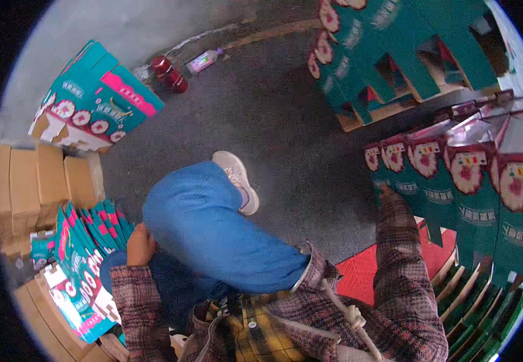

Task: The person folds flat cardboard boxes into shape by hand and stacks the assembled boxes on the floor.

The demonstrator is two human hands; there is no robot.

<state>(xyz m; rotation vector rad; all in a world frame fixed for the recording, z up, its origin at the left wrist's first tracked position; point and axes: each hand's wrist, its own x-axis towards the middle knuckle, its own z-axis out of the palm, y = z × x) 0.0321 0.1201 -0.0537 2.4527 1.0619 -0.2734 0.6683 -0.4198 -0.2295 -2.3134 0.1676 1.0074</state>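
Note:
My left hand (141, 244) is low beside my bent leg, next to a bundle of folded teal and pink cartons (86, 244). Its fingers curl away from view, so whether it holds anything is hidden. My right hand (386, 195) reaches out at the right, by the lower part of a row of teal boxes with round fruit pictures (439, 193). That hand is small, dark and blurred; its fingers cannot be made out. Silvery and maroon packs (484, 130) stick up from the tops of these boxes.
More teal cartons with cut-out openings (388, 54) stand at the far right. Flat cartons (101, 99) lean on the wall at the left, above brown boxes (47, 181). A red flask (169, 75) and a small bottle (203, 61) are by the wall. A red surface (361, 271) lies under my right arm.

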